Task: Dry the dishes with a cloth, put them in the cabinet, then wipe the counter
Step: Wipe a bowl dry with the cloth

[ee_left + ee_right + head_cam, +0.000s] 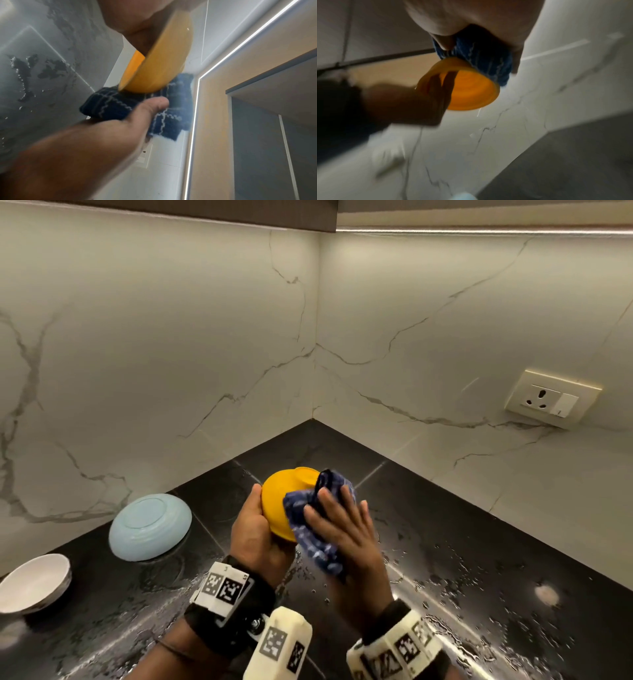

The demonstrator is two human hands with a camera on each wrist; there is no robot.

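Yellow bowl (279, 501) held above desk (462, 542), base tipped away; left hand (255, 530) grips bowl's left side; right hand (346, 537), fingers straight, presses blue cloth (317, 530) on bowl's right wall; right hand does next rubbing.

White veined marble walls (154, 337) meet in a corner, a socket plate (553, 398) on the right, under a light strip (479, 231).
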